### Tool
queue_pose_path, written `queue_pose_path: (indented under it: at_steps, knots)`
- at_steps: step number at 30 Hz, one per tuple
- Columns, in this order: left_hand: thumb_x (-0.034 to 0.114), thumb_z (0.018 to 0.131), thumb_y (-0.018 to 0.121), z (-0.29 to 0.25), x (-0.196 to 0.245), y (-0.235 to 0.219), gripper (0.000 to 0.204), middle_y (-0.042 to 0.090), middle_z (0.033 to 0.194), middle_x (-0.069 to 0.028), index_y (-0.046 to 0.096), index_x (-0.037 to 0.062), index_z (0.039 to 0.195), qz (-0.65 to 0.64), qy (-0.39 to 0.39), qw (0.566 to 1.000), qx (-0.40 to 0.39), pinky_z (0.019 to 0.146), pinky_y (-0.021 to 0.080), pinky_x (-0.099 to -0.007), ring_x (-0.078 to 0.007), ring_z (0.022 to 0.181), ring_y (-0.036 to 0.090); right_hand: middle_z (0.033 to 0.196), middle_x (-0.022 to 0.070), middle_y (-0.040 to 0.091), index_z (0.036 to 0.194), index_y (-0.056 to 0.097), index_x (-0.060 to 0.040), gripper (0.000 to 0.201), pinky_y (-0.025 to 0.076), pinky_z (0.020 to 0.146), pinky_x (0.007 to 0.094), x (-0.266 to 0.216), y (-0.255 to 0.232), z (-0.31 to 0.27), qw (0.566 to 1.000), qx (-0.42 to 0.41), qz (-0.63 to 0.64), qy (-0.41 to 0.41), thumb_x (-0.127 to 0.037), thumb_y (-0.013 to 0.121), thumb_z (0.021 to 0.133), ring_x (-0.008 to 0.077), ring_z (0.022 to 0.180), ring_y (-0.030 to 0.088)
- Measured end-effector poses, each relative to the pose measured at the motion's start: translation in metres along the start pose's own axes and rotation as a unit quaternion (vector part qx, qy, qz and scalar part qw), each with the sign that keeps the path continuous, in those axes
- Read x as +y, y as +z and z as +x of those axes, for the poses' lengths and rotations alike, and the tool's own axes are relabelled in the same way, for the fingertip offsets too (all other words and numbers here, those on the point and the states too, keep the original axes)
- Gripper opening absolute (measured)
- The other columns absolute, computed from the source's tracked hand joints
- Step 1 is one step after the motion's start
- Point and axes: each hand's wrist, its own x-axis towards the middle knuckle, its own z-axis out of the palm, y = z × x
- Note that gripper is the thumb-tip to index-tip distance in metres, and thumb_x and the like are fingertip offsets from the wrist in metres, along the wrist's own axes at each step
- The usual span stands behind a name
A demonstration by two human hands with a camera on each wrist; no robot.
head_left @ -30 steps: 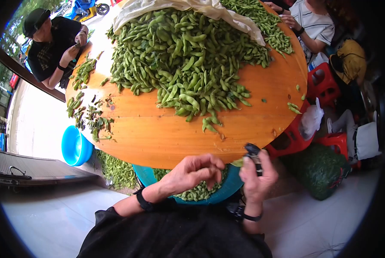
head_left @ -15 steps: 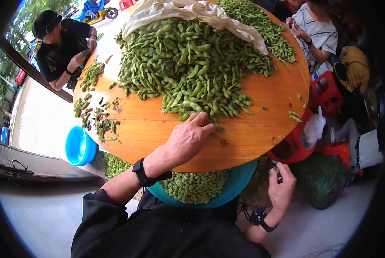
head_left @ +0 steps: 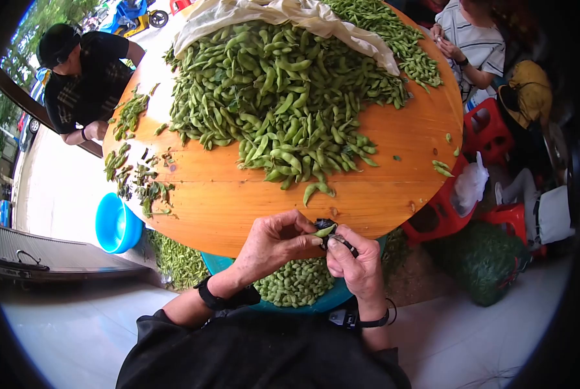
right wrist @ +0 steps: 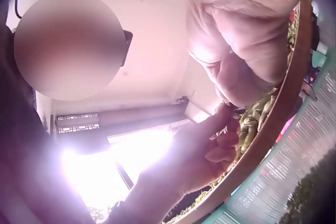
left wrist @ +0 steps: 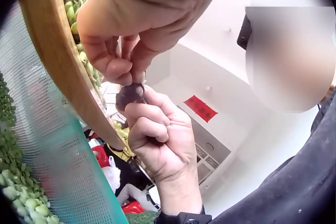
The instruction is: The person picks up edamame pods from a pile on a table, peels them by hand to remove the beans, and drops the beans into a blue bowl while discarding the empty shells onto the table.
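The two hands meet at the table's near edge. The left hand (head_left: 273, 246) pinches one green pod (head_left: 325, 231) between thumb and fingers; the right hand (head_left: 358, 262) is curled round a dark tool (left wrist: 128, 95), whose exact form is hidden by the fingers. The pod lies between the two grips, slightly tilted, one end at the tool; the pinch presumably steadies it there. Below the grip, partly under the table (head_left: 238, 214), sits a teal basin (head_left: 212, 261) of loose beans (head_left: 293, 283), probably so placed that what falls is caught. Beyond the grip rises the heap (head_left: 283, 97), seemingly kept within easy reach of the left hand; a pale cloth (head_left: 270, 11) covers its far side.

Counts: one pod and one tool in the hands; one heap, its pods too many to number; one cloth; two basins, the teal one and a blue basin (head_left: 118, 223) to the left of the grip; two other people at the table, one far left (head_left: 85, 71), one far right (head_left: 474, 45); at least three red stools (head_left: 494, 129) rightward.
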Motion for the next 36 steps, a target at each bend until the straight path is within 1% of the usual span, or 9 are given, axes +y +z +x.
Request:
queue_pose_path:
  at_steps: [3, 7, 10, 15, 18, 19, 22, 29, 36]
  knots:
    - [0.003, 0.09, 0.07, -0.001, -0.008, 0.009, 0.008, 0.067, 0.077, -0.0014, 0.063, -0.0018, 0.09, 0.004, 0.078, 0.995, 0.056, 0.062, 0.051, -0.0224, -0.0041, 0.072, 0.061, 0.083, -0.0016, 0.049, 0.112, 0.06, 0.0078, 0.019, 0.034, 0.047, 0.0214, -0.002, 0.0, -0.001, 1.0, -0.011, 0.006, 0.012, -0.004, 0.057, 0.098, 0.0035, 0.058, 0.045]
    - [0.003, 0.089, 0.071, -0.002, -0.008, 0.01, 0.009, 0.068, 0.074, -0.0047, 0.063, -0.0012, 0.088, -0.008, 0.097, 0.993, 0.063, 0.055, 0.05, -0.0235, -0.0076, 0.066, 0.063, 0.084, -0.0016, 0.049, 0.11, 0.06, 0.0077, 0.016, 0.033, 0.047, 0.0212, 0.003, -0.001, -0.001, 0.998, -0.001, -0.056, -0.041, -0.002, 0.057, 0.097, 0.0033, 0.057, 0.043]
    - [0.006, 0.09, 0.07, -0.004, -0.005, 0.0, 0.008, 0.069, 0.078, -0.008, 0.064, 0.0021, 0.089, -0.222, -0.064, 0.971, -0.064, 0.048, 0.045, -0.0224, -0.0136, 0.061, 0.063, 0.083, -0.0014, 0.05, 0.11, 0.06, 0.0064, 0.016, 0.032, 0.047, 0.0203, 0.004, -0.009, -0.005, 0.995, -0.038, 0.084, -0.022, 0.0, 0.058, 0.096, 0.0031, 0.057, 0.043]
    - [0.007, 0.091, 0.07, -0.007, -0.012, 0.011, 0.008, 0.066, 0.076, -0.0067, 0.062, 0.0031, 0.092, -0.387, -0.085, 0.909, -0.131, 0.048, 0.044, -0.0227, -0.0125, 0.06, 0.062, 0.082, -0.0007, 0.052, 0.109, 0.062, 0.0039, 0.015, 0.032, 0.047, 0.021, 0.007, -0.013, -0.006, 0.98, -0.038, 0.196, 0.014, 0.001, 0.058, 0.095, 0.0045, 0.056, 0.044]
    - [0.011, 0.089, 0.073, -0.01, -0.007, 0.021, 0.014, 0.066, 0.074, -0.0058, 0.061, 0.0029, 0.089, -0.147, -0.001, 0.988, -0.039, 0.05, 0.046, -0.0232, -0.0094, 0.061, 0.061, 0.081, 0.0013, 0.054, 0.106, 0.063, 0.005, 0.014, 0.036, 0.048, 0.0233, -0.003, -0.008, -0.005, 0.999, -0.004, 0.01, -0.035, 0.0, 0.059, 0.094, 0.0067, 0.056, 0.047]
    - [0.011, 0.089, 0.073, -0.01, -0.01, 0.021, 0.014, 0.066, 0.074, -0.0058, 0.061, 0.0029, 0.089, -0.146, -0.002, 0.988, -0.039, 0.05, 0.046, -0.0232, -0.0094, 0.061, 0.061, 0.079, 0.0027, 0.054, 0.104, 0.063, 0.0061, 0.014, 0.038, 0.049, 0.0247, -0.006, -0.005, -0.005, 0.983, 0.022, -0.165, -0.07, -0.001, 0.059, 0.093, 0.0081, 0.057, 0.049]
    - [0.02, 0.095, 0.067, -0.01, -0.013, 0.02, 0.021, 0.063, 0.064, -0.002, 0.065, -0.0004, 0.091, 0.136, 0.073, 0.987, 0.034, 0.051, 0.048, -0.0238, -0.0072, 0.06, 0.061, 0.079, 0.0084, 0.055, 0.1, 0.063, 0.0078, 0.014, 0.045, 0.055, 0.0278, -0.006, 0.002, -0.009, 0.967, 0.048, -0.227, -0.107, -0.002, 0.061, 0.09, 0.0141, 0.062, 0.057]
    - [0.026, 0.106, 0.047, -0.003, 0.007, 0.007, 0.034, 0.064, 0.071, -0.0045, 0.063, -0.0034, 0.098, 0.011, -0.066, 0.995, -0.079, 0.055, 0.047, -0.0248, -0.0093, 0.059, 0.058, 0.083, 0.0146, 0.055, 0.102, 0.063, 0.0062, 0.017, 0.048, 0.061, 0.0353, 0.001, 0.012, -0.01, 0.894, 0.099, -0.389, -0.2, 0.003, 0.062, 0.085, 0.0301, 0.07, 0.06]
    - [0.01, 0.099, 0.043, -0.007, -0.007, 0.029, 0.021, 0.052, 0.069, -0.0054, 0.054, -0.0048, 0.111, 0.112, 0.038, 0.992, 0.049, 0.056, 0.043, -0.03, -0.012, 0.063, 0.05, 0.084, 0.0165, 0.051, 0.102, 0.062, 0.005, 0.018, 0.047, 0.061, 0.0406, 0.016, 0.035, -0.01, 0.813, 0.162, -0.49, -0.272, 0.006, 0.061, 0.084, 0.0353, 0.07, 0.058]
